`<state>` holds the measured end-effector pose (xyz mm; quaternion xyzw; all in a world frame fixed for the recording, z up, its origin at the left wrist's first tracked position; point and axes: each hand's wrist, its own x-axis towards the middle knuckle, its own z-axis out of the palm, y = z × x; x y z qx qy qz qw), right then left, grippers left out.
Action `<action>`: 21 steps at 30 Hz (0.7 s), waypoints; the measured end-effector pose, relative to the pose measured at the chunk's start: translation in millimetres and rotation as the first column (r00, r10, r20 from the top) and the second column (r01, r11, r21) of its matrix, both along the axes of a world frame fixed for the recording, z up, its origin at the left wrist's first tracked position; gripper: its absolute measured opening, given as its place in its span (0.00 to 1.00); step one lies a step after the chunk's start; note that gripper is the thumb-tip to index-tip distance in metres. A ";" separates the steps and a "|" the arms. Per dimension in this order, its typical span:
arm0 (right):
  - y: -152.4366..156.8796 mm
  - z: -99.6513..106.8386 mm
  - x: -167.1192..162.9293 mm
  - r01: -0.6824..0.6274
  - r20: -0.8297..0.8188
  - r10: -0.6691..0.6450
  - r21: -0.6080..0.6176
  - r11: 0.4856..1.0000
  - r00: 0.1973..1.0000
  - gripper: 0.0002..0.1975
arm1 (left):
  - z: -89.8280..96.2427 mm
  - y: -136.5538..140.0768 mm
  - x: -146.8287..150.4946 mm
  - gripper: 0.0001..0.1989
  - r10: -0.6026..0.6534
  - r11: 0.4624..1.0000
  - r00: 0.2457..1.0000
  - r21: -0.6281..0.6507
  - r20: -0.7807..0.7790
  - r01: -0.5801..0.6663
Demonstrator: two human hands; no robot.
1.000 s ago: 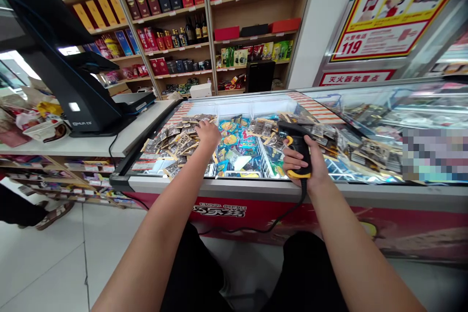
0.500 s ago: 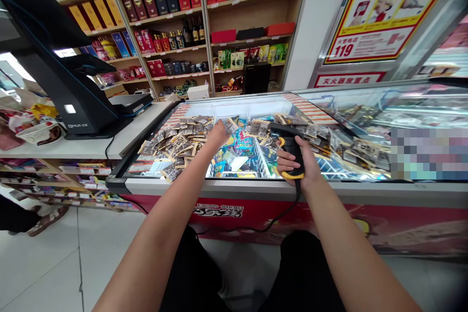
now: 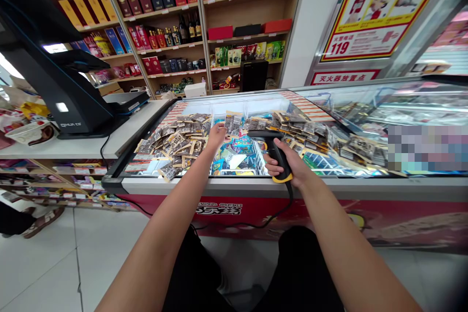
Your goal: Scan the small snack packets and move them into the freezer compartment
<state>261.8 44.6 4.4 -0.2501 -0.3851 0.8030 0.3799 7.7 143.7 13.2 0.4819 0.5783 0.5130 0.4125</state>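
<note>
My right hand (image 3: 287,161) is wrapped round the grip of a black and yellow barcode scanner (image 3: 278,153), whose head points left over the freezer. A cable runs down from its grip. My left hand (image 3: 218,135) is closed at the near left edge of a small snack packet (image 3: 233,121), which has a printed panel facing up. The fingertips are partly hidden against it. Similar dark packets with tan edges (image 3: 179,142) lie heaped on the freezer's glass to the left, and another pile (image 3: 300,124) lies to the right. Blue packs (image 3: 241,145) show below, between the piles.
The chest freezer (image 3: 234,185) spans the front. At left, a counter (image 3: 126,129) carries a checkout terminal (image 3: 69,92) and a white bowl (image 3: 31,132). Shelves of boxes and bottles (image 3: 171,34) stand behind. A person's sandaled foot (image 3: 46,222) shows at far left.
The scanner has swung left, its head now nearer my left hand. The packet at my left hand has turned more upright. The view has shifted slightly.
</note>
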 end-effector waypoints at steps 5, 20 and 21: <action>-1.3 0.7 0.9 -0.007 0.069 0.007 -0.006 1.000 0.998 0.30 | 5.2 -6.8 4.2 0.13 -0.019 1.000 0.998 -0.016 -0.053 0.019; -4.9 3.7 -3.2 0.048 0.029 -0.049 0.028 0.998 0.998 0.24 | 8.1 -12.2 3.7 0.13 -0.007 1.000 0.990 -0.013 -0.144 0.006; -5.3 4.4 -3.9 0.051 0.023 -0.052 0.031 0.998 0.998 0.23 | 7.7 -12.1 3.4 0.13 -0.007 1.000 0.989 -0.016 -0.147 0.005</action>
